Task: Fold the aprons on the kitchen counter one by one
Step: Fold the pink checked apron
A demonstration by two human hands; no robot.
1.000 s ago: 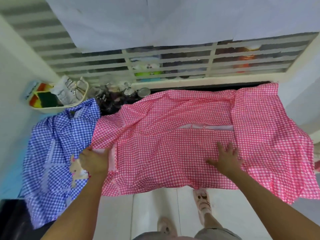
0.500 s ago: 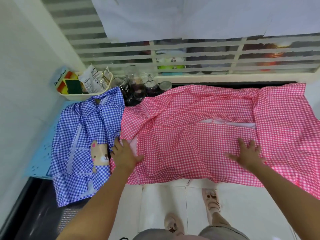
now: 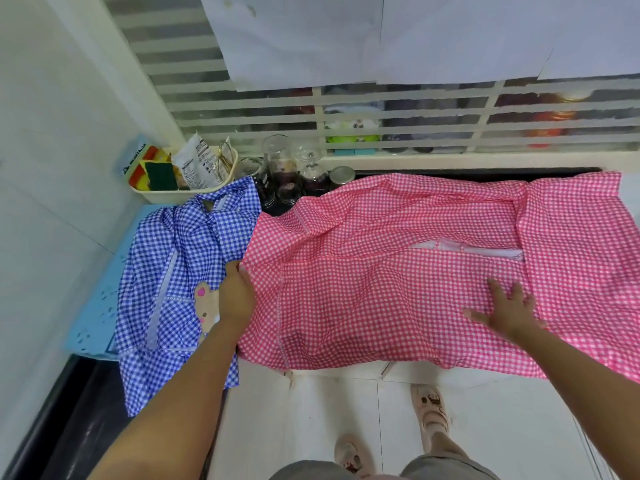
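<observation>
A pink gingham apron (image 3: 398, 289) lies spread across the kitchen counter, its front edge hanging over. To its left a blue gingham apron (image 3: 173, 271) with a bear patch lies crumpled, partly draped over the counter edge. My left hand (image 3: 237, 296) is at the pink apron's left edge. Its fingers curl at the hem and the cloth covers its thumb side. My right hand (image 3: 509, 313) rests flat on the pink apron right of centre, fingers spread.
A cream basket (image 3: 166, 197) with sponges and a packet stands at the back left. Glass jars (image 3: 284, 174) stand beside it against the barred window. A light blue mat (image 3: 100, 306) lies under the blue apron. The floor and my feet show below.
My left hand slid left from lying flat on the pink cloth to its left edge, where the fabric now covers its thumb side. My right hand stays pressed flat.
</observation>
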